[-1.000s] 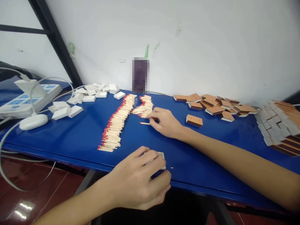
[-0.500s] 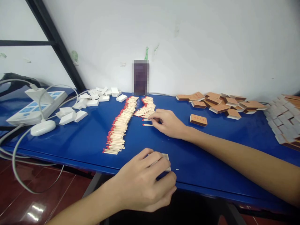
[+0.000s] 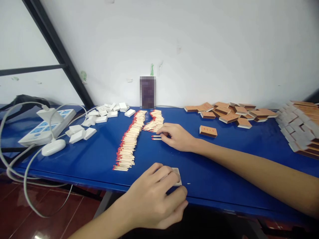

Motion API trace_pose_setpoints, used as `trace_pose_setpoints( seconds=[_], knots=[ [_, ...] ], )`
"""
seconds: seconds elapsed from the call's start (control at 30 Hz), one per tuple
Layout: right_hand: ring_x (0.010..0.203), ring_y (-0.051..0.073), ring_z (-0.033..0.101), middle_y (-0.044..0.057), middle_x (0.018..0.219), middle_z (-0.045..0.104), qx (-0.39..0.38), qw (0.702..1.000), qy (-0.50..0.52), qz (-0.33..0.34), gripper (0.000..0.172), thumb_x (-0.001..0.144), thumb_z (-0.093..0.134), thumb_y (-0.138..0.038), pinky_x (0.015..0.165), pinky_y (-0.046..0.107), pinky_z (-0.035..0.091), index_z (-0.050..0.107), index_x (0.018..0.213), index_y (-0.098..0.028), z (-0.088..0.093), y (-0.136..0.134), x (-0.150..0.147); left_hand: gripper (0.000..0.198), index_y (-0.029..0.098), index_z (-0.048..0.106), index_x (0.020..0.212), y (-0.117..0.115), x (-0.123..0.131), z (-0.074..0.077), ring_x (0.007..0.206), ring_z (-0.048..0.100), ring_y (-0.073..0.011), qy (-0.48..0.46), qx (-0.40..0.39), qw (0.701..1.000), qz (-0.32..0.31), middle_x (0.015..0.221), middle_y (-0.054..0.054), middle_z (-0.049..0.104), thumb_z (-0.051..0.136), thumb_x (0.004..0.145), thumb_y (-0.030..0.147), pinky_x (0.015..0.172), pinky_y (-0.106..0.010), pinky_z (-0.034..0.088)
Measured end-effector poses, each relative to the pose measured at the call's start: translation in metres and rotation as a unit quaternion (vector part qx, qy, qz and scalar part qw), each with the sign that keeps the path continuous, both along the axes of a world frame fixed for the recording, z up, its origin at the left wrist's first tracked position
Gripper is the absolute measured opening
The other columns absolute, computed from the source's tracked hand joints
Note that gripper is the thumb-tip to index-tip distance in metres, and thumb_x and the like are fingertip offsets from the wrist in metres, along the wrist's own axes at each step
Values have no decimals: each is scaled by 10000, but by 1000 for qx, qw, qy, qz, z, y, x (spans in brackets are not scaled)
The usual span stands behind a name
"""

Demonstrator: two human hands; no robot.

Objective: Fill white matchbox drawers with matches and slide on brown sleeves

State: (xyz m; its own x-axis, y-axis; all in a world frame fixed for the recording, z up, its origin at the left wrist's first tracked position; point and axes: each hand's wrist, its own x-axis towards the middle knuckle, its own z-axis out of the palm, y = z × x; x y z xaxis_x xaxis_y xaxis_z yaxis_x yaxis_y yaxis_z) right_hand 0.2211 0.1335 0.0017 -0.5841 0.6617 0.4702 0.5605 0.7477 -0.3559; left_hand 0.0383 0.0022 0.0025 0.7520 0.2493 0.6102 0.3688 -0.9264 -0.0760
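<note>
My left hand [image 3: 159, 196] curls over a small white matchbox tray [image 3: 177, 172] at the front edge of the table, its fingers closed about it and hiding most of it. Farther back, my right hand [image 3: 177, 136] has thumb and forefinger pinched at the ends of a couple of loose matches [image 3: 156, 139]; their red heads point left. Just behind those fingertips lies a short pile of matches [image 3: 156, 121]. To its left a long slanting row of matches [image 3: 128, 142] runs toward the front edge, red heads on the left side.
White trays [image 3: 101, 119] lie heaped at the back left, near a power strip [image 3: 47, 127] with cables. One matchbox cover [image 3: 208, 130] lies right of my right hand, before a heap of covers [image 3: 229, 118]. Stacked boxes [image 3: 296, 126] stand far right. A dark blurred-out rectangle [image 3: 148, 93] leans on the wall.
The view has tilted up a little, so the table sits lower in it. My right hand stays pinched by the same loose matches, and my left hand stays over the tray.
</note>
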Motion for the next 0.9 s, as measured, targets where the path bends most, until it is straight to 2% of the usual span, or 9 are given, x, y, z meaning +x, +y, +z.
trace_pose_setpoints(
  seconds=[0.23, 0.43, 0.57, 0.73, 0.9],
  knots=[
    [749, 151, 560, 36, 824, 636, -5, 999, -13, 37, 190, 896, 526, -135, 695, 276, 406, 710, 870, -175, 2, -3, -1, 105, 152, 652, 919, 0, 0, 0, 843, 560, -210, -4, 1, 1000, 1, 887, -77, 623, 567, 884, 201, 740, -354, 492],
    [773, 165, 561, 54, 888, 644, 22, 998, -20, -47, 239, 903, 516, -152, 707, 293, 392, 713, 1038, -169, 0, -3, -1, 94, 143, 652, 917, 0, 0, 1, 840, 564, -208, -2, -3, 1000, -2, 898, -74, 616, 597, 874, 206, 739, -352, 477],
    [796, 180, 566, 60, 880, 630, 23, 996, -42, -69, 243, 920, 508, -181, 708, 304, 381, 730, 1021, -174, 1, -4, 0, 103, 143, 662, 903, 0, 0, 1, 835, 558, -208, -2, -1, 1000, -4, 890, -74, 623, 580, 884, 202, 740, -354, 473],
    [794, 178, 563, 61, 874, 627, 18, 998, -31, -58, 244, 912, 506, -162, 710, 303, 385, 736, 993, -169, 0, -2, 0, 113, 144, 669, 902, 1, 0, 1, 837, 557, -211, -3, 1, 1000, -3, 886, -72, 628, 580, 887, 213, 748, -359, 473],
    [696, 144, 523, 24, 761, 591, -9, 1000, 6, -25, 214, 858, 537, -104, 665, 274, 376, 735, 909, -166, -1, 2, 0, 108, 143, 666, 912, 1, 0, 1, 841, 558, -210, -1, 2, 1000, -2, 891, -72, 622, 585, 888, 209, 743, -357, 474]
  ],
)
